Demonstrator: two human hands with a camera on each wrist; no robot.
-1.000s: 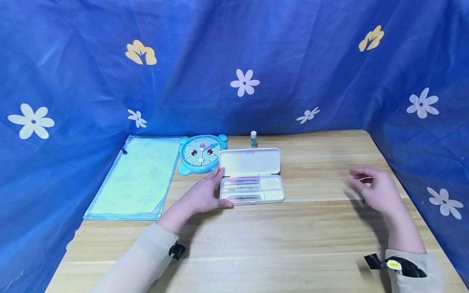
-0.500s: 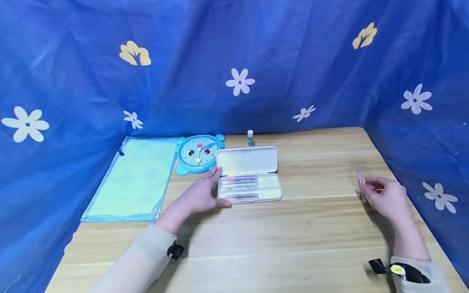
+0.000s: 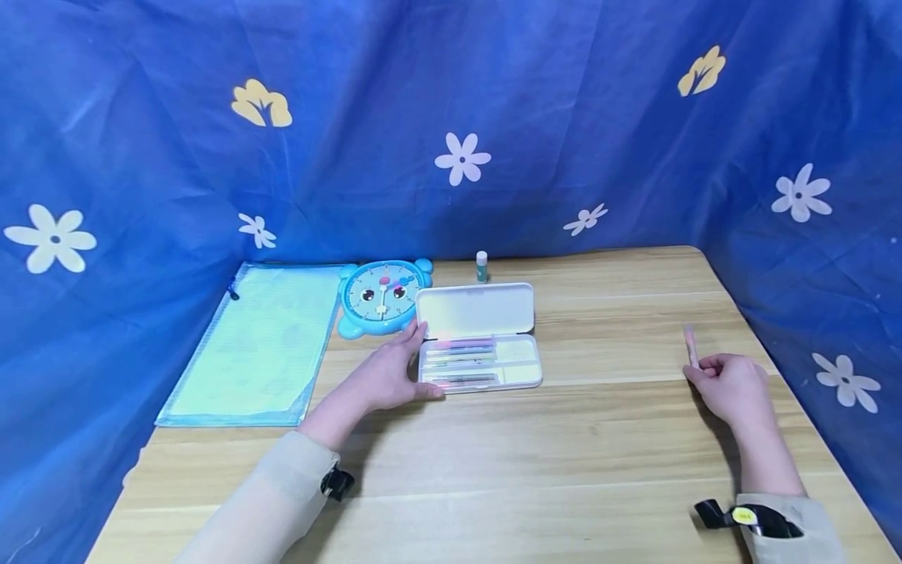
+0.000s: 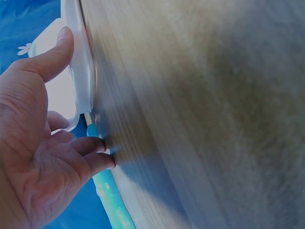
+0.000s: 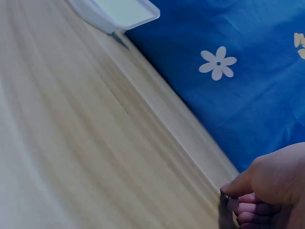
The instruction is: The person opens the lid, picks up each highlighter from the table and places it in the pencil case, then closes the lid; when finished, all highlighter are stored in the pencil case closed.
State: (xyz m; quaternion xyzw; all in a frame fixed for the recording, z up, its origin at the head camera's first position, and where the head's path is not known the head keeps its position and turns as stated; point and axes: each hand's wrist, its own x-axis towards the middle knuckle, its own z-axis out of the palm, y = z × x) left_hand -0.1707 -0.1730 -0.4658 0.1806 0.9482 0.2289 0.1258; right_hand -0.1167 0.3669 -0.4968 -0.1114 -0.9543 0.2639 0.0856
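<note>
My left hand (image 3: 384,380) grips the left end of an open white pencil case (image 3: 521,376), thumb at the front edge and fingers at the back corner. Several slim pens (image 3: 461,356) lie in its two compartments, and its lid (image 3: 475,309) leans back. In the left wrist view my thumb (image 4: 55,59) lies against the white case wall. At the right side of the table my right hand (image 3: 733,388) pinches a slim pale-pink pen-like stick (image 3: 690,345) between thumb and fingers, its free end pointing away from me. The stick's lower end is hidden in the hand.
A blue animal-faced toy clock (image 3: 384,298) sits just behind the left hand. Left of it lies a light-blue zip folder (image 3: 257,345). A small glue stick (image 3: 482,267) stands behind the case. Blue flowered cloth (image 3: 564,102) borders the wooden table (image 3: 535,478).
The right hand has drawn slightly toward me, and the pale-pink stick now shows in its pinch; a second ago none was visible there. The left hand stays on the pencil case.
</note>
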